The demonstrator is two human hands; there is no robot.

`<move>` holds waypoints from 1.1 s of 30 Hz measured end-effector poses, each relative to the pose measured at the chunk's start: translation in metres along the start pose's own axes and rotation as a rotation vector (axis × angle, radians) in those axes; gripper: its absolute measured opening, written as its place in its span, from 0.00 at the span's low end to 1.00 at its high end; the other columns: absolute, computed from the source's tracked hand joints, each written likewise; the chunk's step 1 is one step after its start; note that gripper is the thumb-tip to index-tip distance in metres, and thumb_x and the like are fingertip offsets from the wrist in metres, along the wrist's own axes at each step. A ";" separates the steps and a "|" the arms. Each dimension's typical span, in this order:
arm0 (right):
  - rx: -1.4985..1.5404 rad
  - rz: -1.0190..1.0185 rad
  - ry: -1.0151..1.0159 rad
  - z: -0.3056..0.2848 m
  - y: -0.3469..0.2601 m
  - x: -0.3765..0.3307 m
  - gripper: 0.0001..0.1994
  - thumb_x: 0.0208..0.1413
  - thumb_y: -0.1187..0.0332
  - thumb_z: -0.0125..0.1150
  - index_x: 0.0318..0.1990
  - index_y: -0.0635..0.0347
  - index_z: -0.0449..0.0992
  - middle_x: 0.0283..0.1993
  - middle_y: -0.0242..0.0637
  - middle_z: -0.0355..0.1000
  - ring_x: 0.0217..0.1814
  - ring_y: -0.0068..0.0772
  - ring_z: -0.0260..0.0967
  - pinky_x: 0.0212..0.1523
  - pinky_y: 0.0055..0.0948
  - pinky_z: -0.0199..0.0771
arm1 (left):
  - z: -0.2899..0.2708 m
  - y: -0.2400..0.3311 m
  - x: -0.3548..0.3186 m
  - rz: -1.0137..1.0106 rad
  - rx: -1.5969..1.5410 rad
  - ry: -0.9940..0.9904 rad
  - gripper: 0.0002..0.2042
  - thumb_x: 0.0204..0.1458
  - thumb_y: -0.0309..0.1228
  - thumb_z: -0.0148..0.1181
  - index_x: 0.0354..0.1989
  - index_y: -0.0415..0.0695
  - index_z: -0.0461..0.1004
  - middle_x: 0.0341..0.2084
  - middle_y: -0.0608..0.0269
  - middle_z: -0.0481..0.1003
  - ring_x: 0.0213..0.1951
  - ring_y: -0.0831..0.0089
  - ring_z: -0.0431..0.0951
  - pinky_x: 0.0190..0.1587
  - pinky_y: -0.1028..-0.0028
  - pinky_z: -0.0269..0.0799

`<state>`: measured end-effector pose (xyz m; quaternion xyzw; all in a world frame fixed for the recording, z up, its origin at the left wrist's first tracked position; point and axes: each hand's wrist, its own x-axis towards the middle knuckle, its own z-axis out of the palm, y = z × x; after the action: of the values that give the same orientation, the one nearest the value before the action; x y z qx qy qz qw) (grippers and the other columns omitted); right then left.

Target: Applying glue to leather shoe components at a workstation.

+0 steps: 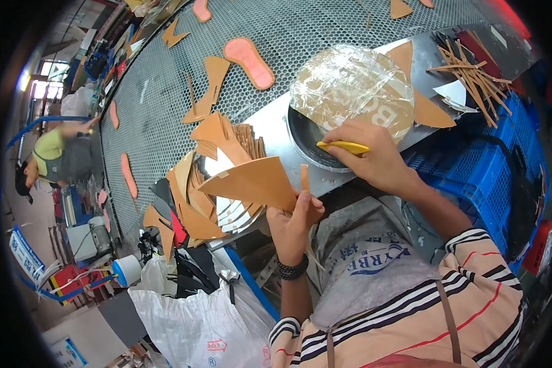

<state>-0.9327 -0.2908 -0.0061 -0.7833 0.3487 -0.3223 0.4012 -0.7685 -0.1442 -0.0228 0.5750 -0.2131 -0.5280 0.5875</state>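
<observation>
My left hand [293,222] is closed on a tan leather-like cut piece [254,181], held up by its right end. A short narrow tan strip [304,176] stands up beside the thumb. My right hand [374,153] grips a slim yellow tool [348,146] over a round dark pot [305,132]; its working end is hidden, so I cannot tell its kind. A taped cardboard disc [349,86] covers much of the pot. Left of the held piece are stacks of similar tan pieces [224,138] and white-faced pieces [232,211].
A mesh-patterned conveyor [165,80] carries pink-topped insole shapes [249,62] and tan cutouts [211,86]. Thin tan strips [469,76] lie at the right, above a blue crate [466,168]. A white sack [196,319] sits lower left. Another person [55,150] is at the far left.
</observation>
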 end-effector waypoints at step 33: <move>-0.112 -0.120 0.074 -0.005 0.009 0.014 0.06 0.55 0.72 0.67 0.38 0.64 0.80 0.36 0.41 0.77 0.39 0.38 0.74 0.43 0.34 0.71 | 0.001 -0.009 0.026 -0.072 0.331 -0.077 0.06 0.65 0.25 0.54 0.40 0.34 0.72 0.29 0.61 0.79 0.29 0.78 0.77 0.30 0.80 0.70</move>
<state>-0.9316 -0.3079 -0.0085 -0.8117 0.3333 -0.3542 0.3236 -0.7634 -0.1656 -0.0396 0.6507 -0.2987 -0.5279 0.4568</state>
